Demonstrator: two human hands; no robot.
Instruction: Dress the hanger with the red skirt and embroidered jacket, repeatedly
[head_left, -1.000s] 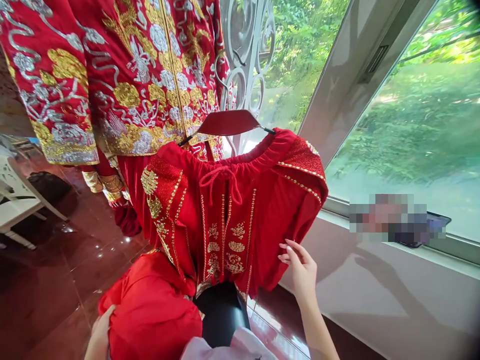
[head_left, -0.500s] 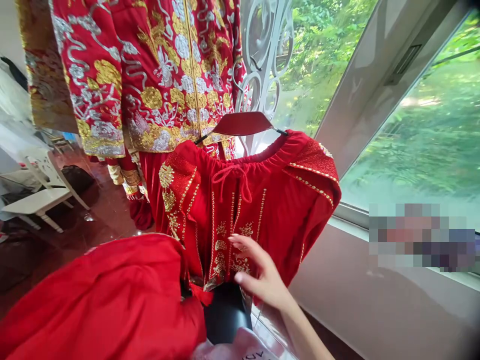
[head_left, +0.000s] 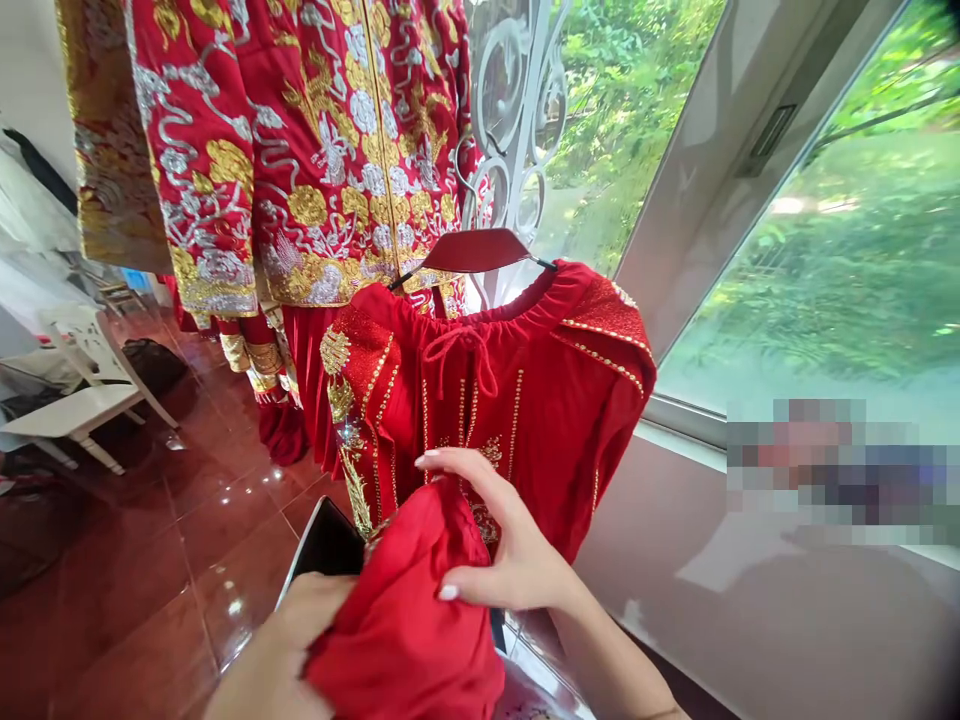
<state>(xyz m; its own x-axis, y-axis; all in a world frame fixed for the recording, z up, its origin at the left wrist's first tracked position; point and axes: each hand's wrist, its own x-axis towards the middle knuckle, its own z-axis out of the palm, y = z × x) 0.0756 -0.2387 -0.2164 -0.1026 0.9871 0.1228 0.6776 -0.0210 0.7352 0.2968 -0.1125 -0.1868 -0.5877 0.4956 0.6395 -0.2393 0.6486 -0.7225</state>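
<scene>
A bunched red garment (head_left: 420,600) is between my hands at the lower middle. My left hand (head_left: 307,625), slightly blurred, is closed on its left side, the fingertips hidden. My right hand (head_left: 517,545) curves around its upper right, fingers over the top edge and thumb lying on the cloth. Just behind hangs a red skirt (head_left: 547,410) with a gathered waist, a tied drawstring bow and gold beading. It is on a dark red hanger (head_left: 480,250). Part of its front is hidden by my right hand and the cloth.
An embroidered red jacket (head_left: 345,160) hangs behind, beside a white scrolled metal frame (head_left: 502,180). Windows (head_left: 840,260) and a low wall (head_left: 660,560) run along the right. A white chair (head_left: 82,405) stands on the tiled floor (head_left: 150,540). Below the skirt is a black surface (head_left: 326,540).
The red cloth has moved from the lower left to the middle and is more bunched. My left hand has come into view on it; my right hand now meets the cloth.
</scene>
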